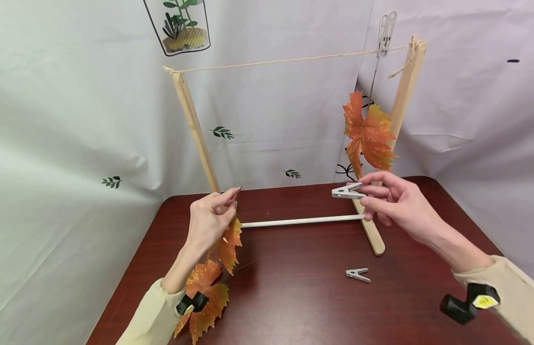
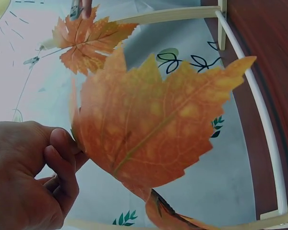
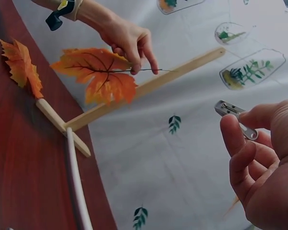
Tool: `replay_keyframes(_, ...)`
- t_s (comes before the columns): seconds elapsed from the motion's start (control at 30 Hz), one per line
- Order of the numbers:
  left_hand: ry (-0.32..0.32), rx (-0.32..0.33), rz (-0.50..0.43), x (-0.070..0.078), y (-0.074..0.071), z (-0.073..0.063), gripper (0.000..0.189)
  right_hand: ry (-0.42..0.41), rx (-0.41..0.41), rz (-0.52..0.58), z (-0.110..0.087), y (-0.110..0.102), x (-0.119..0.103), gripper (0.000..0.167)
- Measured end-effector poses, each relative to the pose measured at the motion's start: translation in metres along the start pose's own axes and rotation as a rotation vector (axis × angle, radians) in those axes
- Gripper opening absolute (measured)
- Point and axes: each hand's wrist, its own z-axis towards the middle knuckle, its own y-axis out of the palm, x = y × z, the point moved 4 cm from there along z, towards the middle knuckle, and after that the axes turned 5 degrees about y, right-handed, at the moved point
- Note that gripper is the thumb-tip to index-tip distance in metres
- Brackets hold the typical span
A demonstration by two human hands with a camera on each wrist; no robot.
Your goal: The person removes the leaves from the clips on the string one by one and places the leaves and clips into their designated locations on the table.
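Note:
My left hand [image 1: 208,218] pinches the thin stem of an orange-yellow artificial leaf [image 1: 230,247], whose blade hangs below the fingers. In the left wrist view this leaf [image 2: 153,120] spreads wide beside the thumb. Between the thumb and fingers of my right hand [image 1: 398,203] is a grey clothespin [image 1: 347,192], its jaws pointing left. Above that hand another orange leaf [image 1: 370,134] hangs by its stem from a clothespin [image 1: 385,38] clipped on the string [image 1: 271,62]. Both hands are raised over the table, below the string.
The string runs between a left wooden post [image 1: 194,129] and a right wooden post [image 1: 407,91]. A white rod [image 1: 301,221] joins the posts low down. On the dark red table [image 1: 293,287] lie a spare clothespin [image 1: 357,274] and another leaf [image 1: 211,306]. A patterned white curtain [image 1: 267,115] stands behind.

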Motion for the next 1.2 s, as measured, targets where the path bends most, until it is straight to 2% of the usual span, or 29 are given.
replay_keyframes(0.23, 0.01, -0.013, 0.06, -0.003, -0.003, -0.007, 0.041, 0.042, -0.006, 0.004, -0.013, 0.0, 0.013, 0.034)
replay_keyframes(0.4, 0.028, -0.048, 0.094, -0.003, -0.004, -0.01, 0.044, 0.055, -0.006, 0.003, -0.019, 0.0, 0.021, 0.035)
replay_keyframes(0.57, 0.013, -0.087, 0.137, -0.004, -0.005, -0.014, 0.044, 0.067, -0.007, 0.024, -0.026, 0.0, 0.029, 0.035)
replay_keyframes(0.83, 0.011, -0.12, 0.199, -0.006, -0.005, -0.022, 0.043, 0.104, 0.013, 0.001, -0.035, 0.0, 0.039, 0.034)
replay_keyframes(1.03, -0.017, -0.161, 0.236, -0.006, -0.005, -0.024, 0.044, 0.127, 0.026, -0.027, -0.04, 0.0, 0.045, 0.033)
replay_keyframes(1.2, -0.003, -0.182, 0.263, -0.007, -0.006, -0.027, 0.046, 0.135, 0.024, -0.012, -0.045, 0.001, 0.05, 0.032)
